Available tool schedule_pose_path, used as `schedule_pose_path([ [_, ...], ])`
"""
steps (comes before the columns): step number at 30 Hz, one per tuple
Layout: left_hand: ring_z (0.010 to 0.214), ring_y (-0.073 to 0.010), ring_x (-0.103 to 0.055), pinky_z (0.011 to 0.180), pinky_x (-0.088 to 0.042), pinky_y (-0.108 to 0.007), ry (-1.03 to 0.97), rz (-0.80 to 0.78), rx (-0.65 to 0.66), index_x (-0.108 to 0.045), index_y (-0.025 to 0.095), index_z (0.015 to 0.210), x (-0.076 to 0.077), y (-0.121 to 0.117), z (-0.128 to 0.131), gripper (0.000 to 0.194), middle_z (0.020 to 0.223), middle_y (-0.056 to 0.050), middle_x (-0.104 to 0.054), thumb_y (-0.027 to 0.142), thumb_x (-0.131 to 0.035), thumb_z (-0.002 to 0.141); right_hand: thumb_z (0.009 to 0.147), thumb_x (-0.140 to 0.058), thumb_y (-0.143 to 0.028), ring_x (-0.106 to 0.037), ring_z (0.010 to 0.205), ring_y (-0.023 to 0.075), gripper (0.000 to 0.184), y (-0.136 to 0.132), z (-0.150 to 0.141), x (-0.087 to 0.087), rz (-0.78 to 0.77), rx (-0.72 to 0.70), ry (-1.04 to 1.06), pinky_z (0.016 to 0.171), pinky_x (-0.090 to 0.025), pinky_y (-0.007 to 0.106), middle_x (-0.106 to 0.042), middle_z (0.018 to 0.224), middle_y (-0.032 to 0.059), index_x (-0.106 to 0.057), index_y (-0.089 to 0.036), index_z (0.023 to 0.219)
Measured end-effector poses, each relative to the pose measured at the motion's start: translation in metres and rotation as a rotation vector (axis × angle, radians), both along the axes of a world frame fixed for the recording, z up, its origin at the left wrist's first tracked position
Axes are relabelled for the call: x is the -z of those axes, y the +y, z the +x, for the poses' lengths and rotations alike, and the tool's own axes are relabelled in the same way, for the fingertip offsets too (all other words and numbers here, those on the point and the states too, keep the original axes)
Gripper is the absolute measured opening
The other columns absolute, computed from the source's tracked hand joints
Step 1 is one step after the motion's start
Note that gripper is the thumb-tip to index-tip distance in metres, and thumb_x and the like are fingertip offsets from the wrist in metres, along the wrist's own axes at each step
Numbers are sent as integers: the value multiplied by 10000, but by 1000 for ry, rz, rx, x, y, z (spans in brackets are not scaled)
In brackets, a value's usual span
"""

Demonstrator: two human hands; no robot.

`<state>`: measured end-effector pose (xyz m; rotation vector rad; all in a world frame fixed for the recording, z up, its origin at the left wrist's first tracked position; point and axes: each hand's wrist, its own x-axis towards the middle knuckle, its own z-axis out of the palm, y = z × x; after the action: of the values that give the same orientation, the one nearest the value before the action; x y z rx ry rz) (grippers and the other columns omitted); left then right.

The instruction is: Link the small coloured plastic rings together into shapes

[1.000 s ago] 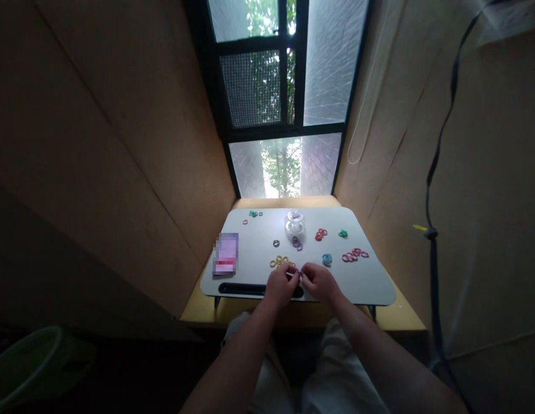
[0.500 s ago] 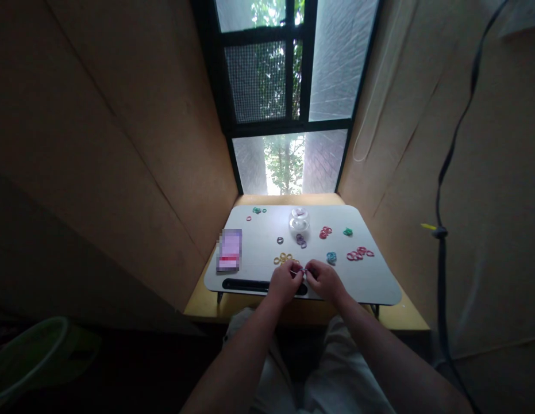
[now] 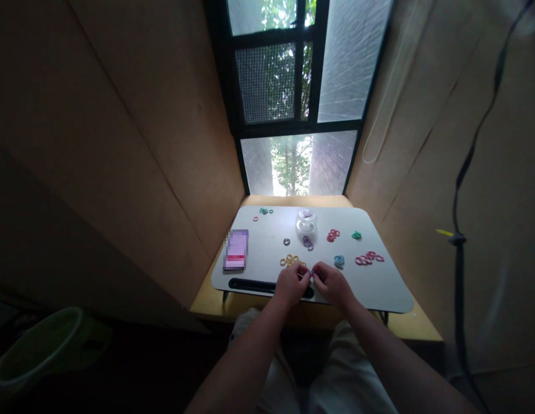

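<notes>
Over the front of the white table (image 3: 258, 241), my left hand (image 3: 291, 283) and my right hand (image 3: 334, 283) meet fingertip to fingertip. Both are closed in a pinch. Something small and thin, partly pale, shows between the fingertips, too small to name. Just beyond my left hand lie several yellow rings (image 3: 288, 260), partly covered by its fingers. A cluster of blue rings (image 3: 339, 261) sits beyond my right hand. Farther back are purple rings (image 3: 308, 244), a dark ring (image 3: 287, 242) and a clear round jar (image 3: 306, 226).
Red rings (image 3: 333, 235), pink-red rings (image 3: 369, 259) and a green cluster (image 3: 357, 235) lie on the right. More green rings (image 3: 264, 211) and a pink ring (image 3: 256, 219) are back left. A phone (image 3: 236, 250) lies left, behind a black slot (image 3: 252, 285). A cord (image 3: 460, 287) hangs at right.
The whole scene has shifted a little to the right as my head turned. My hands keep the same pinch together, and the rings on the table stay in place.
</notes>
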<state>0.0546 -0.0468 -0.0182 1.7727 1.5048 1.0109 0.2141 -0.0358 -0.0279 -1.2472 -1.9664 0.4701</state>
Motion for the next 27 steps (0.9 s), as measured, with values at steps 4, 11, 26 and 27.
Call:
schedule_pose_path([
  [4,663,-137,-620,627,-453,-252,6,7,3,-637,193,831,-1,0,0,133,767,-14,-686,314,-585,816,792,-511,-231,-488,567,133,68,1,1,1,-8,-19,-21,555,-347,243,-555,621,-15,-555,-204,748],
  [11,669,-142,-630,631,-455,-253,6,12,-3,-628,194,818,-4,-1,0,121,766,-14,-688,304,-579,817,787,-510,-229,-489,563,134,66,0,1,-1,-9,-21,-8,555,-357,240,-568,622,-12,-564,-202,760],
  [26,720,-158,-657,711,-478,-290,-15,13,-63,-591,196,849,4,2,2,72,767,-23,-679,245,-538,844,800,-495,-226,-483,582,142,95,3,1,2,4,-52,-58,566,-353,244,-559,629,-7,-558,-209,731],
  [27,722,-160,-658,713,-477,-292,-12,12,-67,-588,197,849,4,2,2,70,756,-23,-676,242,-535,846,801,-492,-220,-484,588,142,96,3,1,2,5,-58,-62,572,-355,244,-557,633,-7,-557,-209,731],
])
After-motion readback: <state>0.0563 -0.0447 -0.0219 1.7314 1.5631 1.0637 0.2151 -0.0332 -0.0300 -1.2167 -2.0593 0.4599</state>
